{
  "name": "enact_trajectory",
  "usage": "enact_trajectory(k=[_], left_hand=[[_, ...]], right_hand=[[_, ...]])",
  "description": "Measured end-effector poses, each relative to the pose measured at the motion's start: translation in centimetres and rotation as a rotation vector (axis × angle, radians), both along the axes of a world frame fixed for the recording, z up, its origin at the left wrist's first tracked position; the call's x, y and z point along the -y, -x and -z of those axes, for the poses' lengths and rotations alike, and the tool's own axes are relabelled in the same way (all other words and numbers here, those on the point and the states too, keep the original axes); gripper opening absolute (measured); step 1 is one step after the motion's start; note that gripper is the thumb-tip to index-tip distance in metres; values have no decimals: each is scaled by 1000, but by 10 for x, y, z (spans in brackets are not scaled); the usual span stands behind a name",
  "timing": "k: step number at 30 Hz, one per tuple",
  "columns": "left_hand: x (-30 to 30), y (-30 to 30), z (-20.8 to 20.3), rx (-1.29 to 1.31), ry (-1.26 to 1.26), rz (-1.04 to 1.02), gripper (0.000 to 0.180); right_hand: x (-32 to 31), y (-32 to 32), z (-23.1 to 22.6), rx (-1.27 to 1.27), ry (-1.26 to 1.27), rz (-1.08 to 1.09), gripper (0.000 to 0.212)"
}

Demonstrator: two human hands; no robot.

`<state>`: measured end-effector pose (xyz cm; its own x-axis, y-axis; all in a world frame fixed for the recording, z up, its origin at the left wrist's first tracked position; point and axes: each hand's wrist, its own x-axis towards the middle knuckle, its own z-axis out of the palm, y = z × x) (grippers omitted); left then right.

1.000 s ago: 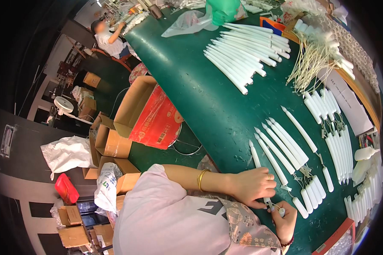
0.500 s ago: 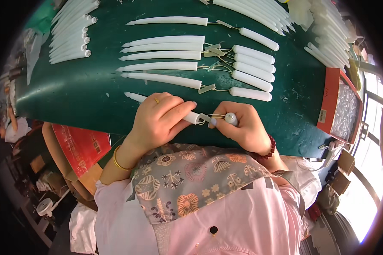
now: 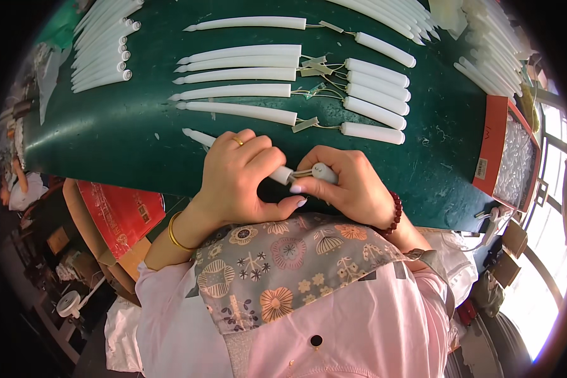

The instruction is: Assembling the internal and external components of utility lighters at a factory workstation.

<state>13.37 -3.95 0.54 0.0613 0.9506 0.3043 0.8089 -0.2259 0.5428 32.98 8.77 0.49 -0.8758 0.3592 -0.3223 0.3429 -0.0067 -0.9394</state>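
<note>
My left hand (image 3: pixel 236 176) is wrapped round a white taper-shaped electric candle (image 3: pixel 281 174), its pointed tip showing past my knuckles. The thumb of that hand hangs low, away from the candle. A short white tube (image 3: pixel 324 171) sits in my closed right hand (image 3: pixel 356 183), its rounded end facing up and left. Thin pale wires (image 3: pixel 302 172) run between candle and tube, with my right thumb and finger pinching at them. Beyond my hands lie several candles (image 3: pixel 239 92), each wired to a short white tube (image 3: pixel 373 133), with small tape tags (image 3: pixel 305 124) on the wires.
Bundles of white tubes (image 3: pixel 107 57) lie at the far left of the green table (image 3: pixel 107 145). More pointed candles (image 3: pixel 384 16) and a heap of pale tapers (image 3: pixel 494 50) are at the far right. A red box (image 3: pixel 490 142) of clear small parts stands at the right edge.
My hands have come closer together, and the right has moved left with the tube. My left thumb has dropped off the candle. The tape tag between my hands is now hidden.
</note>
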Motion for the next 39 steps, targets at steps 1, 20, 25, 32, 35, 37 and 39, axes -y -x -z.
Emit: enact_trajectory(k=[1, 20, 25, 32, 35, 37, 39], left_hand=[[4, -1, 2, -10, -27, -33, 43], [5, -2, 15, -5, -40, -193, 28], [-1, -3, -1, 136, 194, -236, 18], [3, -7, 7, 135, 106, -101, 39], [2, -8, 2, 31, 146, -130, 39], [1, -6, 0, -86, 151, -98, 36], [2, -6, 0, -94, 158, -98, 36]], right_hand=[[1, -2, 7, -121, -18, -28, 40], [11, -3, 6, -266, -169, -51, 66], [17, -7, 14, -296, -336, 35, 56], [26, -8, 18, -217, -512, 191, 51], [20, -7, 12, -186, -655, 159, 49], [15, -8, 5, -87, -791, 24, 47], [15, -9, 1, -81, -865, 1, 47]])
